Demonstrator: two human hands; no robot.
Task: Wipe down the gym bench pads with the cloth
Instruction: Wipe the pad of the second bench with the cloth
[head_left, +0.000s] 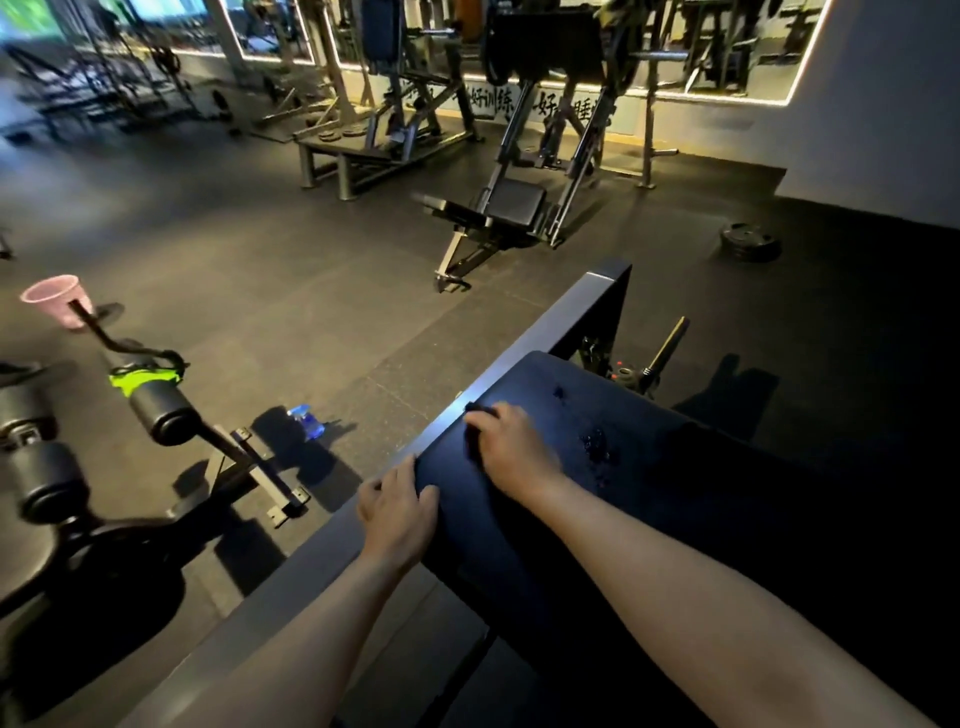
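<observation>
Progress: early-ish, probably; wet droplets (597, 447) unwiped on dark navy padded vinyl bench pad (524, 545), most left to do.
Look: smooth, slightly shiny (dim light, hard to judge).
Cloth: small dark cloth (474, 410), near pad's left edge, mostly hidden.
Right hand (511, 447): curled over cloth, pressing down.
Left hand (397, 512): gripping pad's left edge.

My feed shows a dark rubber gym floor (311, 291). A blue spray bottle (306, 422) sits on it beside a machine with black foam rollers (161, 410), one wrapped in a neon green strap (143, 379). A pink cup (57, 300) tilts at a bar's end (left edge). Farther back are a black-seated machine (511, 205) and stacked weight plates (749, 241).
</observation>
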